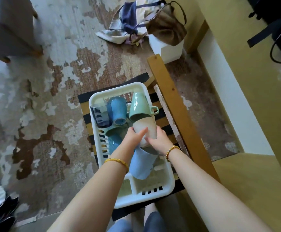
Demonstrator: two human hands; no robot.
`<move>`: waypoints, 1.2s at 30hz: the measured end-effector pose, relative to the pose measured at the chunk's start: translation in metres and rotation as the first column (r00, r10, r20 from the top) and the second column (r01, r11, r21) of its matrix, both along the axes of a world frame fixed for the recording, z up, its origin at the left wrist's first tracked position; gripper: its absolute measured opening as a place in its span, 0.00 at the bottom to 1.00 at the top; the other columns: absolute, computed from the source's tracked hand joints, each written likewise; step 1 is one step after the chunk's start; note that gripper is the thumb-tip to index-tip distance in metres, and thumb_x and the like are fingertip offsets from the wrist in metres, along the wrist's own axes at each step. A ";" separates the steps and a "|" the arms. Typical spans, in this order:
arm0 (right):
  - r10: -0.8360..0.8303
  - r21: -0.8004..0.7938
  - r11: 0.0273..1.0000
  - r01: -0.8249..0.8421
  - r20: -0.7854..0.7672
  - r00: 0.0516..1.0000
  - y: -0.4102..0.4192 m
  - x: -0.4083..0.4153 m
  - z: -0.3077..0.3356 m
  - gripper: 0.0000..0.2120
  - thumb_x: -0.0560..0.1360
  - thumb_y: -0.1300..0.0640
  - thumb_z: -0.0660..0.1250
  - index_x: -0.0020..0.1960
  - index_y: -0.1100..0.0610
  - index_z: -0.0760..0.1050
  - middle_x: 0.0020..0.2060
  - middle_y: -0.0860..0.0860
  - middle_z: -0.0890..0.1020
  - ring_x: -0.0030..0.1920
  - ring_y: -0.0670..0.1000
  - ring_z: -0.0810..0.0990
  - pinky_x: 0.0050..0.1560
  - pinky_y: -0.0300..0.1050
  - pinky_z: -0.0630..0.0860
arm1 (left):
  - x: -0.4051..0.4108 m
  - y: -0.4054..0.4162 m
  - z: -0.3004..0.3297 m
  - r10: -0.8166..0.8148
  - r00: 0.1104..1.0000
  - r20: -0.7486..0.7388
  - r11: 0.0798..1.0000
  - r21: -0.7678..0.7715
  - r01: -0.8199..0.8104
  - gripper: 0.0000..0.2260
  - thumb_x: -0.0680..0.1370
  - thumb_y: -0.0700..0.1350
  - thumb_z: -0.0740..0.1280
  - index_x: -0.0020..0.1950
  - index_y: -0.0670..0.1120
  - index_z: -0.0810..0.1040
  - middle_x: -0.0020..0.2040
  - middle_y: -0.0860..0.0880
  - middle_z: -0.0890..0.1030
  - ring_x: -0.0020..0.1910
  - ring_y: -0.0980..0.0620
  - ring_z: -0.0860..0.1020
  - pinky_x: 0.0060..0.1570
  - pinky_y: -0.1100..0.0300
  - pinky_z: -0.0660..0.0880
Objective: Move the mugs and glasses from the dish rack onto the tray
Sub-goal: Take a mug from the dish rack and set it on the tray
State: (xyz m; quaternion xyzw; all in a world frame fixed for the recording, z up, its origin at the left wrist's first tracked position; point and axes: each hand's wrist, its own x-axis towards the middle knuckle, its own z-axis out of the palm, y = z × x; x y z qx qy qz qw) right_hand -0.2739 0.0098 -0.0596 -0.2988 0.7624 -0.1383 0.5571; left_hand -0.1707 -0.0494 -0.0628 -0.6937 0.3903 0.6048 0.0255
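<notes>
Head view: a beige mug (pixel 145 129) lies tilted in the white dish rack (pixel 169 185), its upper end tucked into or against a green mug (pixel 140 106) with a small side handle. Both hands are closed on the beige mug: left hand (pixel 134 137) wraps its near-left side, right hand (pixel 159 139) grips the right side, fingers curled round the body. A pale blue mug (pixel 142 164) lies just below the hands. To the left sit a blue mug (pixel 118 109), a dark blue glass (pixel 100 116) and further blue and green pieces partly hidden under the left forearm. The rack rests on a striped cloth (pixel 163 115) beside a wooden frame (pixel 175 106). No tray is in view.

Risk assessment: whether the beige and green mugs are nested cannot be told. If they are, lifting one may drag the other and drop it onto its neighbours. Crowded, leaning pieces may shift and knock together once support is removed
</notes>
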 end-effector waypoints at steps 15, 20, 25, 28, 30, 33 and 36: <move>-0.015 -0.054 0.998 0.018 0.061 0.998 0.012 0.009 0.013 0.42 0.71 0.51 0.69 0.75 0.48 0.45 0.74 0.50 0.51 0.69 0.60 0.63 0.71 0.65 0.55 | -0.007 0.004 -0.002 0.145 0.989 -0.006 0.987 0.072 -0.145 0.42 0.69 0.57 0.72 0.72 0.49 0.49 0.63 0.41 0.67 0.53 0.44 0.70 0.47 0.49 0.73; -0.065 -0.090 0.993 0.080 0.153 0.986 0.014 0.009 0.025 0.35 0.74 0.58 0.61 0.75 0.47 0.48 0.74 0.49 0.52 0.68 0.60 0.63 0.70 0.62 0.60 | 0.000 0.002 0.004 0.187 0.982 -0.037 0.981 0.067 -0.184 0.41 0.69 0.55 0.72 0.72 0.47 0.51 0.61 0.41 0.67 0.53 0.43 0.70 0.48 0.47 0.75; -0.238 -0.110 0.953 0.283 0.308 0.921 0.015 0.014 0.038 0.27 0.77 0.60 0.54 0.75 0.51 0.52 0.71 0.52 0.61 0.68 0.54 0.64 0.69 0.55 0.64 | 0.015 0.000 0.010 0.275 0.957 -0.090 0.960 0.089 -0.267 0.41 0.69 0.54 0.73 0.72 0.45 0.53 0.63 0.40 0.68 0.58 0.40 0.73 0.56 0.42 0.75; -0.252 -0.093 0.948 0.305 0.368 0.895 0.016 0.019 0.043 0.26 0.78 0.60 0.53 0.75 0.52 0.51 0.70 0.52 0.65 0.66 0.50 0.64 0.65 0.47 0.62 | 0.028 0.001 0.017 0.333 0.932 -0.142 0.941 0.122 -0.317 0.38 0.70 0.54 0.73 0.71 0.44 0.55 0.61 0.40 0.70 0.55 0.41 0.75 0.48 0.47 0.78; -0.238 -0.088 0.953 0.290 0.376 0.895 0.017 0.023 0.046 0.26 0.78 0.61 0.52 0.75 0.53 0.51 0.69 0.51 0.66 0.62 0.47 0.64 0.60 0.44 0.61 | 0.037 0.004 0.021 0.352 0.921 -0.169 0.933 0.141 -0.331 0.36 0.70 0.54 0.72 0.71 0.43 0.56 0.61 0.40 0.72 0.55 0.41 0.76 0.46 0.49 0.78; -0.224 -0.084 0.958 0.275 0.382 0.896 0.018 0.029 0.048 0.27 0.77 0.65 0.50 0.75 0.53 0.53 0.67 0.48 0.67 0.63 0.47 0.65 0.61 0.38 0.64 | 0.049 0.008 0.028 0.382 0.901 -0.205 0.920 0.180 -0.349 0.33 0.72 0.54 0.70 0.70 0.44 0.59 0.60 0.39 0.73 0.52 0.43 0.78 0.46 0.50 0.79; -0.243 -0.109 0.950 0.293 0.335 0.910 0.021 0.031 0.051 0.27 0.77 0.67 0.49 0.74 0.51 0.57 0.72 0.49 0.65 0.71 0.50 0.61 0.71 0.49 0.58 | 0.060 0.011 0.038 0.429 0.869 -0.246 0.897 0.226 -0.379 0.30 0.73 0.56 0.68 0.68 0.44 0.61 0.58 0.39 0.76 0.51 0.43 0.78 0.50 0.50 0.78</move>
